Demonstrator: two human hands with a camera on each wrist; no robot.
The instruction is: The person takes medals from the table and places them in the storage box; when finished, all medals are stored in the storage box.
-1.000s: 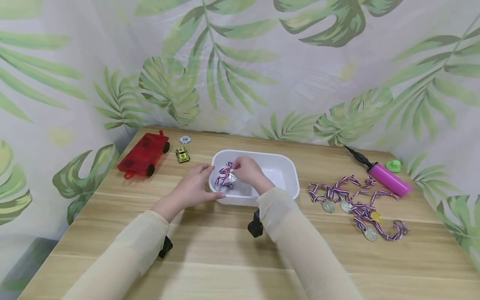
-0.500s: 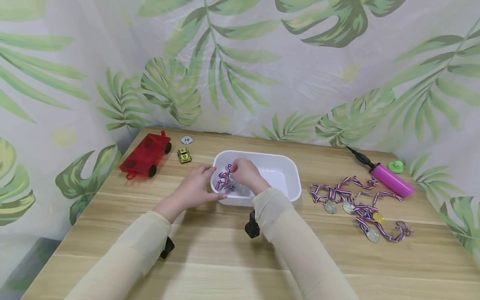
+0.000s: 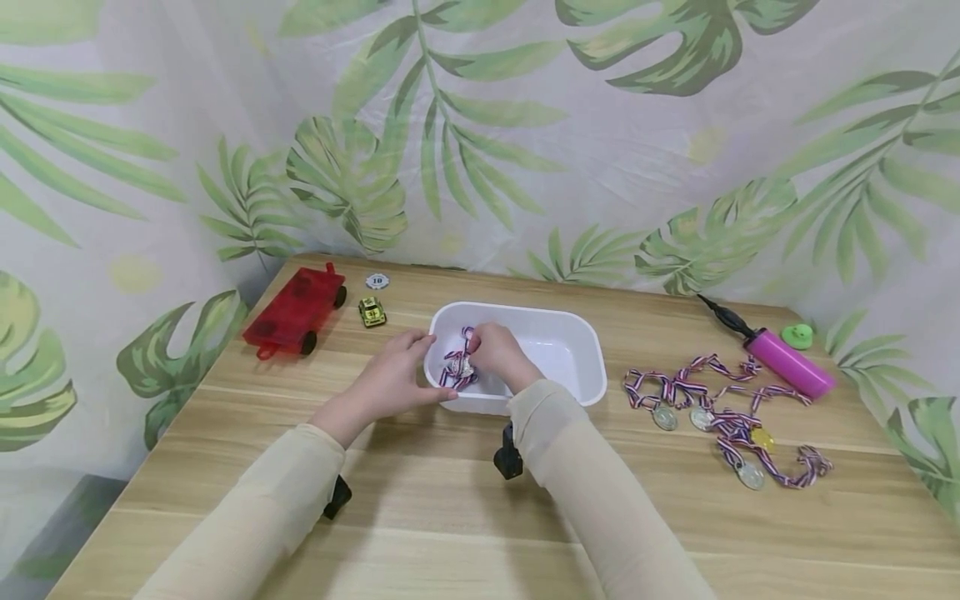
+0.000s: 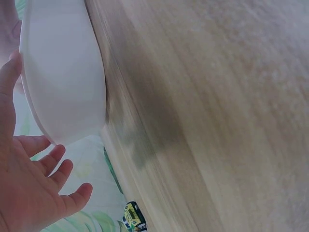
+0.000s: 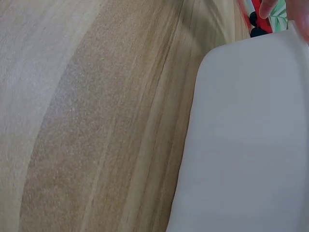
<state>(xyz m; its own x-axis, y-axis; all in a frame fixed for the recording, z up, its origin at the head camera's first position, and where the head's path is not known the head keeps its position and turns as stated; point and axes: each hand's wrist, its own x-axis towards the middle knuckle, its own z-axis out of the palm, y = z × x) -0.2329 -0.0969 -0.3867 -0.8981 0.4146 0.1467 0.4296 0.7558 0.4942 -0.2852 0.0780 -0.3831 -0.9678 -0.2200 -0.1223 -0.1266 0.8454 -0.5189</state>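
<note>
A white plastic tub (image 3: 558,317) stands on the table, and a silver medal (image 3: 465,367) with a red, white and blue ribbon (image 3: 453,377) lies at its left end. Reaching into the tub, my right hand (image 3: 498,350) pinches the ribbon; its fingertips are partly hidden. My left hand (image 3: 393,379) spans the tub's left end, thumb and fingertips touching the rim. In the left wrist view, the fingers (image 4: 63,171) are spread and fairly straight against the tub's outside (image 4: 67,72). The right wrist view shows mainly the tub's outer wall (image 5: 246,135).
Several medals with ribbons (image 3: 712,408) lie tangled to the right, beside a pink hand pump (image 3: 787,362) and a green rubber duck (image 3: 797,336). A red toy cart (image 3: 296,310), a yellow toy car (image 3: 372,312) and a poker chip (image 3: 377,281) sit at the left.
My right hand has shifted the ribbon slightly to the right inside the tub, and the medal and ribbon now lie bunched differently. My left hand stays at the rim.
</note>
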